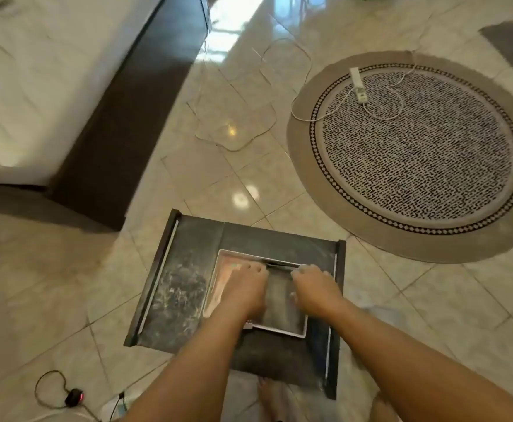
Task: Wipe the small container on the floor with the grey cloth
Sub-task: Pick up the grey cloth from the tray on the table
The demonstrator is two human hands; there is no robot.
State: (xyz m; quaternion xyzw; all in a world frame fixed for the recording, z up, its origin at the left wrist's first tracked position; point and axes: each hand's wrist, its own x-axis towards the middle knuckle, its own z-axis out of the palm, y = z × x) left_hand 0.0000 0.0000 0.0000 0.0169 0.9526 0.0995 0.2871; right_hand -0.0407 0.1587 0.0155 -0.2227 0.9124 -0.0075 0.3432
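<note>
While the small container [282,325] sits on a dark tray [182,287] on the floor [66,293], I press both grips into it, left hand [244,292] and right hand [317,289] flat, fingers spread, on the grey cloth [279,309] between them.

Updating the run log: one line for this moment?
left hand: in small container | right hand: on grey cloth inside | container: on dark tray

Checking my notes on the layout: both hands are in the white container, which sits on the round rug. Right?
Not quite. Both the left hand and right hand are in the white container, but the head view shows it on a dark tray, not the round rug.
</note>
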